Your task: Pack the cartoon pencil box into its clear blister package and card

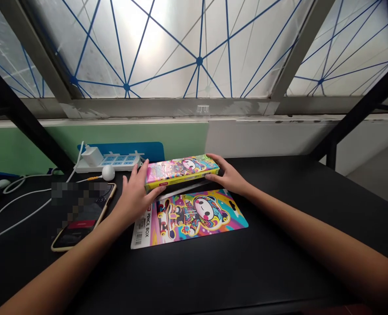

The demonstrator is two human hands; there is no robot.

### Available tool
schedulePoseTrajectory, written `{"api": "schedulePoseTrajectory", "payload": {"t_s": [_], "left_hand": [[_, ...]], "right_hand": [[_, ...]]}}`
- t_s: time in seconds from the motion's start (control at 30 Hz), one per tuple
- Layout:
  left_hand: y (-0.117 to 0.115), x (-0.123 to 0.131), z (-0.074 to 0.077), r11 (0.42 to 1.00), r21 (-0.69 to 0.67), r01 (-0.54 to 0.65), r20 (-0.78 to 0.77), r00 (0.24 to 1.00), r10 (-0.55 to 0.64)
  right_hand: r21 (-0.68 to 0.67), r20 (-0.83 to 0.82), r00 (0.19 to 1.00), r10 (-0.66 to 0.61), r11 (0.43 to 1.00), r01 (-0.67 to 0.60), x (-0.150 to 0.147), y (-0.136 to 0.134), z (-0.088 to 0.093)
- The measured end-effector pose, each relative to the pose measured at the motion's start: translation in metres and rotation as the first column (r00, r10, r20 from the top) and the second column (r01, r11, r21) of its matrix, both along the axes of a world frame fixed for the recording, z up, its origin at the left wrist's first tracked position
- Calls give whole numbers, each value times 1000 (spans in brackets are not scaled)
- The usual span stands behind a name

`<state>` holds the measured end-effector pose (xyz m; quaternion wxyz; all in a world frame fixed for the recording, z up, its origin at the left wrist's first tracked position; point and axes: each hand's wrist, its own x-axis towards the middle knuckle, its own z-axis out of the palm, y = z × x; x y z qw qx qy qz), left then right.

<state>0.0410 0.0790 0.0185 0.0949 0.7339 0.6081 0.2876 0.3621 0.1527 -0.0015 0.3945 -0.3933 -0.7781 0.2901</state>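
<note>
A colourful pencil box (181,170) sits on the black table (279,245), tilted up on its long edge. My left hand (135,197) grips its left end, fingers wrapped round the corner. My right hand (227,176) holds its right end, fingers curled over the top. In front of the box lies its flat printed packaging card (189,217), marked "PENCIL BOX", with a cartoon figure on it. A thin clear sleeve edge shows between box and card.
A phone (81,214) lies face up left of the card. Behind it a white power strip (110,161) carries a charger, with white cables (15,205) trailing left. A window wall with black frame bars rises behind the table.
</note>
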Motion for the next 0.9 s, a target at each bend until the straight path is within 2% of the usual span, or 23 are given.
{"api": "schedulePoseTrajectory", "payload": {"t_s": [0.1, 0.23, 0.4, 0.57, 0.63, 0.73, 0.77, 0.83, 0.9], "left_hand": [[-3, -10, -10, 995, -94, 37, -42, 998, -41], [-6, -18, -10, 985, -145, 92, -104, 989, -108], [-2, -19, -14, 989, -123, 86, -120, 988, -100], [0, -21, -17, 988, -143, 59, -189, 978, -86], [0, -21, -14, 990, -121, 66, -247, 964, -94], [-3, -17, -8, 991, -22, 134, -353, 926, -133], [-5, -15, -7, 986, 15, 168, -387, 910, -150], [-7, -11, -5, 970, 58, 236, -444, 876, -187], [-8, -10, -5, 958, 61, 279, -485, 847, -216]], "right_hand": [[21, 119, 992, -39, 999, 37, 1, -8, -9], [187, 349, 928, -133, 980, 71, 1, -16, -9], [239, 406, 899, -167, 968, 72, 0, -15, -11], [260, 511, 848, -144, 966, 7, 1, -15, -14], [327, 533, 824, -191, 945, 8, -1, -18, -11], [503, 487, 828, -278, 864, -6, -7, -29, -2], [553, 463, 842, -276, 833, -31, -11, -35, 0], [593, 450, 872, -195, 795, -128, -20, -49, 4], [537, 483, 874, -56, 807, -245, -30, -65, 6]]}}
